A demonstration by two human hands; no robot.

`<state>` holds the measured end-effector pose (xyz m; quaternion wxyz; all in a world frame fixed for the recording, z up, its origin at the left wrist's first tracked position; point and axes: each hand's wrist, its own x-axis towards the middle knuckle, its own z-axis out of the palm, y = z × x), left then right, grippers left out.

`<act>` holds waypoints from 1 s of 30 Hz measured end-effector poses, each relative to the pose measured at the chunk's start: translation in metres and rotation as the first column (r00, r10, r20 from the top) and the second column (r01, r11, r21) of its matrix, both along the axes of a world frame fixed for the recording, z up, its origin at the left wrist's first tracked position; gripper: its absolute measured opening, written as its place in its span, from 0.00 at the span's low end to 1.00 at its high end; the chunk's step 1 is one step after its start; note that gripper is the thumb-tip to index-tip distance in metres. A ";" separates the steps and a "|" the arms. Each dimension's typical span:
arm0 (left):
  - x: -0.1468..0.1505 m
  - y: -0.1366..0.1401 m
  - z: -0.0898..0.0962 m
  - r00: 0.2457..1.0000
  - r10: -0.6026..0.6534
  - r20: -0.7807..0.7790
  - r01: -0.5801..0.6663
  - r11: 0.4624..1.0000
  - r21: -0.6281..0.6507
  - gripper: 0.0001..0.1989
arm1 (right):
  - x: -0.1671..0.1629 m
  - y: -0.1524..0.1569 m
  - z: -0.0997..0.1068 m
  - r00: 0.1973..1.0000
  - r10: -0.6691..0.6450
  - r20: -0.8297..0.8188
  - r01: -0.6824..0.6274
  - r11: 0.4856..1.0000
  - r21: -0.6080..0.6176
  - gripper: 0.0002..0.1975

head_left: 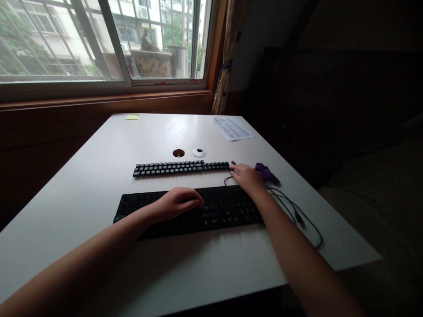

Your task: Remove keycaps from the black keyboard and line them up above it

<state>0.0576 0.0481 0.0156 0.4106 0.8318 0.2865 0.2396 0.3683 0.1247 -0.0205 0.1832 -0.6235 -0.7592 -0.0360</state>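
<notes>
A black keyboard (211,214) lies on the white table; its left part shows round sockets without keycaps, while caps sit on the right part. Over its middle is my left hand (175,203), fingers curled and thumb close against them; anything between the tips is hidden. Beyond the keyboard, loose black keycaps (172,168) stand in close rows. My right hand (246,176) reaches to the right end of these rows, fingers stretched out and a little apart, their tips at the last caps. A small pale piece (233,163) lies just past those fingertips.
A purple cloth (267,174) lies right of my right hand, with a black cable (299,215) looping near the table's right side. Farther back are a round cable hole (179,153), its white cover (198,152), printed papers (233,127) and yellow sticky notes (132,117).
</notes>
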 end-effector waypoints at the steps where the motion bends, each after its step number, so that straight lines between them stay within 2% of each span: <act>1: 0.000 0.000 0.000 1.000 0.000 -0.001 0.000 1.000 -0.001 0.10 | 0.000 0.000 0.000 1.000 0.001 -0.001 -0.001 1.000 -0.001 0.14; 21: 0.000 0.000 0.001 1.000 -0.007 0.002 0.007 1.000 0.001 0.11 | -0.001 -0.003 0.001 1.000 -0.007 -0.010 0.007 1.000 -0.004 0.14; 30: 0.000 -0.001 0.001 1.000 0.000 -0.003 0.000 1.000 -0.001 0.11 | 0.011 -0.011 0.008 0.991 0.011 -0.137 0.006 0.992 0.129 0.13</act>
